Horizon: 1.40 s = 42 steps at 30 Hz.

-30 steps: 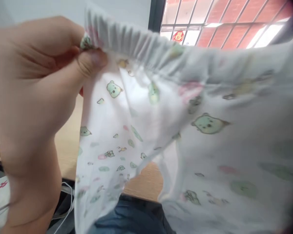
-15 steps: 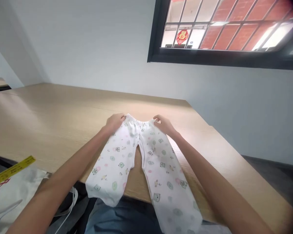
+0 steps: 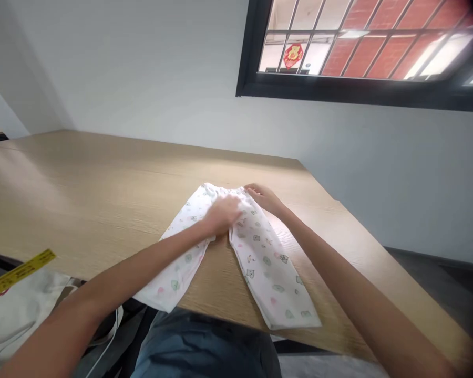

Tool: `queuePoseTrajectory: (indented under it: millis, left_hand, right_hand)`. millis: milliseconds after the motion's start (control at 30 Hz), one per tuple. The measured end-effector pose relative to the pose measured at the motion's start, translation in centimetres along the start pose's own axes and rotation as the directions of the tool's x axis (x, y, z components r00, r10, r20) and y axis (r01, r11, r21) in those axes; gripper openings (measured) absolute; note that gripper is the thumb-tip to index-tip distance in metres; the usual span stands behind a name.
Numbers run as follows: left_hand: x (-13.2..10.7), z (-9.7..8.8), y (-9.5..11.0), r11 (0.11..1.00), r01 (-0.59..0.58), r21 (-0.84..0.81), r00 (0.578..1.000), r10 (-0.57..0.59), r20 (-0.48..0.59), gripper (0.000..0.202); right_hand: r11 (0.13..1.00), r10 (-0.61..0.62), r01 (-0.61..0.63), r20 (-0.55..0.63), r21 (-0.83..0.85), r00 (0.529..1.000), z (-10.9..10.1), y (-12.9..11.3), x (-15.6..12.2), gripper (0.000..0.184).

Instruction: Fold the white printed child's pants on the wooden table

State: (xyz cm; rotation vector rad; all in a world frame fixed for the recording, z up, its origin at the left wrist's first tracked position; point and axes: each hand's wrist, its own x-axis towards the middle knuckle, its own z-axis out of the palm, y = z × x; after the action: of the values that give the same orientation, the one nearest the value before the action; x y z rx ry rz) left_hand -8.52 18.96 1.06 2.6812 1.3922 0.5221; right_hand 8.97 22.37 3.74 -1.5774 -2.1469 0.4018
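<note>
A pair of small white pants (image 3: 268,262) with printed bears and green and pink spots lies spread on the wooden table, waistband away from me and legs toward me. The left leg reaches the front edge. At the right end of the waistband, my right hand (image 3: 263,197) pinches the cloth between its fingers. Over the upper middle of the pants, near the crotch, is my left hand (image 3: 223,212), smeared by motion. Its fingers are too blurred to make out, and it hides part of the cloth beneath.
The wooden table (image 3: 102,184) runs back to a pale wall (image 3: 150,73) with a barred window (image 3: 358,47). At lower left, a yellow strip with dark print (image 3: 19,273) lies above a white cloth bag (image 3: 27,304). White cords (image 3: 108,341) hang beside it.
My left hand has left the waistband's left end and moved right and nearer, over the crotch. The pants have shifted away from me, with the right leg now on the table. My right hand stays at the waistband.
</note>
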Motion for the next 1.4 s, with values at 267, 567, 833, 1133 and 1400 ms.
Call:
queuePoseTrajectory:
  millis: [267,567,833,1133,1400]
  left_hand:
    - [-4.1,0.9,7.3,0.908,-0.388,-0.160,0.877,0.417,0.237,0.056]
    - [-17.1,2.0,11.1,0.714,-0.671,-0.199,0.740,0.663,-0.116,0.034]
    - [-7.5,-6.7,-1.2,0.995,-0.023,0.099,0.994,0.012,0.105,0.033]
    - [-16.5,-0.8,0.7,0.972,0.120,0.203,0.991,-0.128,0.030,0.047]
    - [-20.8,-4.4,5.1,0.968,0.173,0.179,0.975,-0.143,-0.172,0.025]
  right_hand:
    - [0.985,-0.146,0.168,0.314,-0.041,0.938,2.7,-0.5,-2.2,0.039]
    - [0.990,-0.109,0.118,0.116,-0.073,0.987,5.0,0.3,0.3,0.042]
    - [0.945,-0.321,0.303,0.164,0.127,0.933,6.4,-5.8,0.8,0.043]
    - [0.937,-0.349,0.342,0.225,0.069,0.910,9.9,-7.8,4.3,0.034]
    - [0.974,-0.218,0.211,0.091,0.084,0.972,8.6,-6.4,4.6,0.028]
